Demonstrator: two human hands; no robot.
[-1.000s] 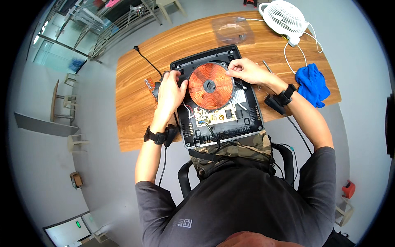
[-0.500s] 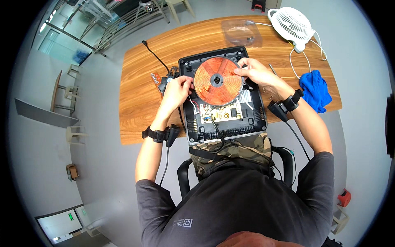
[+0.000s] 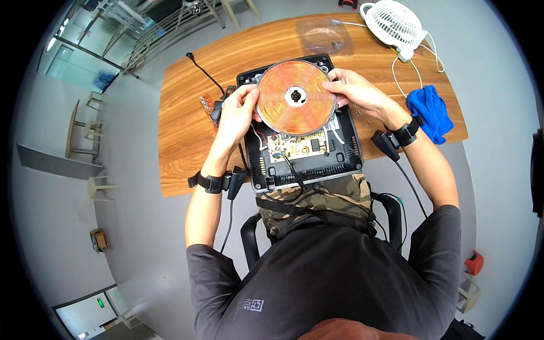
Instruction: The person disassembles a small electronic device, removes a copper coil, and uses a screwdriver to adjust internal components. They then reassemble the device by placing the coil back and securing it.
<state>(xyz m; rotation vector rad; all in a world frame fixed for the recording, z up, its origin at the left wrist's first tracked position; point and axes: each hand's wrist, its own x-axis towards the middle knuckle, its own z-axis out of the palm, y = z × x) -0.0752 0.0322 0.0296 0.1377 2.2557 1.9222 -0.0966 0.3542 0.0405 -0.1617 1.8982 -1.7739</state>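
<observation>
Your left hand [image 3: 235, 113]: pinching the left rim of the coil, centre of the frame.
Your right hand [image 3: 358, 93]: gripping the coil's right rim, thumb on its upper face.
Coil [image 3: 275, 107]: a copper-coloured disc, upper centre, between your hands, over the upper part of the black case; you cannot tell whether they touch.
Case [image 3: 344, 161]: open, centre, partly on the wooden table [image 3: 184, 147].
Circuit board [image 3: 293, 151]: inside the case, just below the coil in the frame.
Blue cloth [image 3: 429, 116]: right, on the table.
White fan [image 3: 392, 25]: upper right.
</observation>
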